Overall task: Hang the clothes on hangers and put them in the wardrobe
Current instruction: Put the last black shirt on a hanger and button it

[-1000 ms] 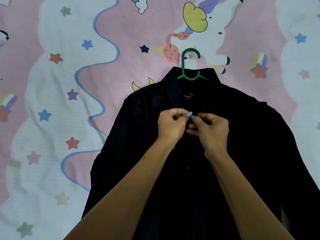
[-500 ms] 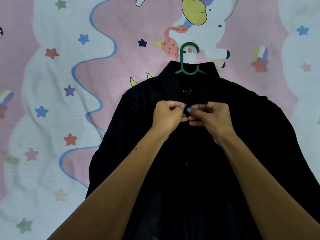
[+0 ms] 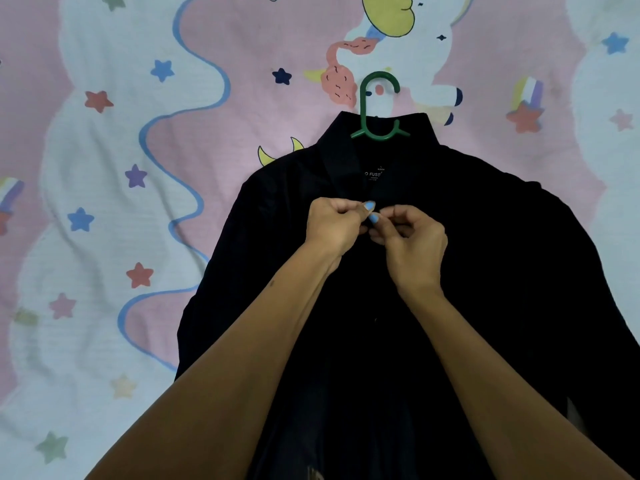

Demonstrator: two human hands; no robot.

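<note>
- As we read the view from left to right, we first meet the bedsheet [image 3: 104, 237], pink and white with coloured stars and a wavy blue line, lying beneath everything else.
- On it we see the black shirt [image 3: 502, 271], laid flat with its front up and its collar at the far end; a small printed label shows inside the neck.
- We see the left hand [image 3: 336, 226] at the shirt's front opening just below the collar, its fingers curled and pinching the dark cloth there.
- We note the green hanger [image 3: 379, 105] inside the shirt: only its hook and neck show, sticking out past the collar onto the sheet, over a printed unicorn.
- We see the right hand [image 3: 412, 244] touching the left at the fingertips, its fingers likewise curled and pinching the shirt's front edge; whether a button lies between them we cannot tell.
</note>
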